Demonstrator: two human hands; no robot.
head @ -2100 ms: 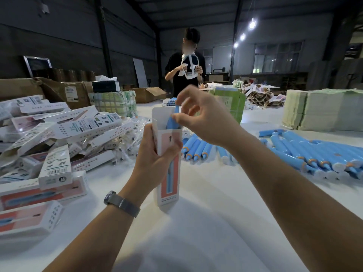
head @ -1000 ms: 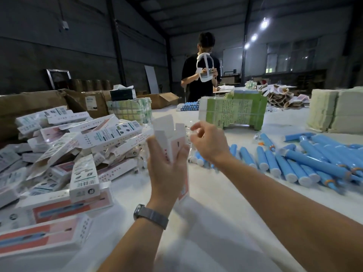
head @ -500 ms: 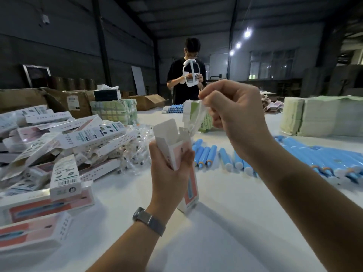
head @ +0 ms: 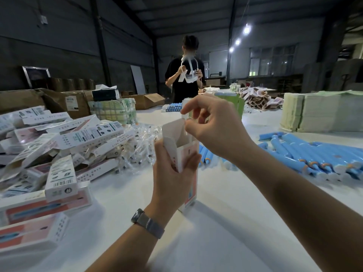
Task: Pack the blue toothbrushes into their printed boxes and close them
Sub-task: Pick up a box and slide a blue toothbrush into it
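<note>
While the tall pink-and-white printed cardboard box [head: 188, 169] stands on the white table [head: 225, 222], the left hand [head: 172, 177] wraps its middle and the right hand [head: 214, 126] pinches something small above its open flap. Squeezing could crush it. Loose blue toothbrushes [head: 306, 156] lie right of the box.

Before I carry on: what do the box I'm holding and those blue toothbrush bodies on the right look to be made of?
The box in the left hand looks like thin printed cardboard: white matte inside, creased fold lines, and a top flap standing open. The blue toothbrushes look like smooth moulded plastic with a slight sheen; highlights run along their rounded bodies. Probably hard plastic, though that cannot be confirmed.
</note>
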